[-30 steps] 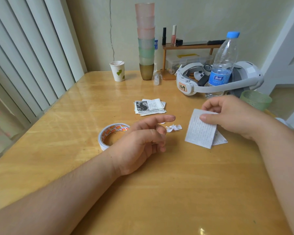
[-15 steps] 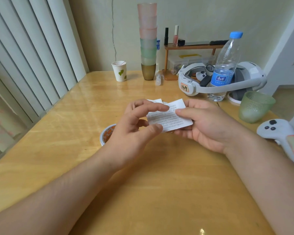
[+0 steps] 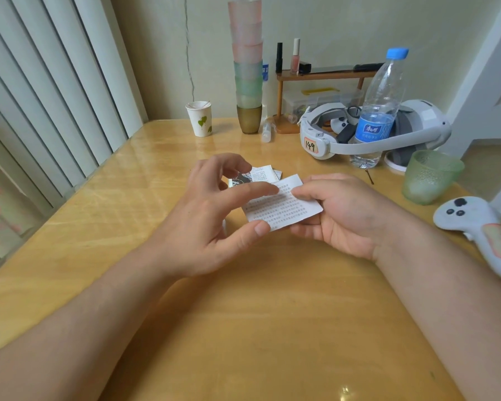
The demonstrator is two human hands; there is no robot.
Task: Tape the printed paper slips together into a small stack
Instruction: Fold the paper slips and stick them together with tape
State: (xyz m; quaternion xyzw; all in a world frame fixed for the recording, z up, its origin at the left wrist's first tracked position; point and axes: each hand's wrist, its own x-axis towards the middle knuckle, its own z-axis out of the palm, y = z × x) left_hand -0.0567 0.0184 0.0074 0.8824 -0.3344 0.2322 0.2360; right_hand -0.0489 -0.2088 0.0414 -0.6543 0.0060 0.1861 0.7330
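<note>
Holding a thin, rectangular printed paper slip (image 3: 284, 204) above the glossy, grained wooden table (image 3: 243, 328), both hands meet at mid-table. The right hand (image 3: 342, 215) pinches the slip's right edge, thumb on top, fingers curled beneath. The left hand (image 3: 214, 215) is spread loosely, its forefinger lying on the slip's upper left part and its thumb touching the lower edge; whether it truly grips is hard to judge. Just beyond the slip, a small flat pile of printed slips (image 3: 262, 174) lies on the table, partly hidden by the left hand.
</note>
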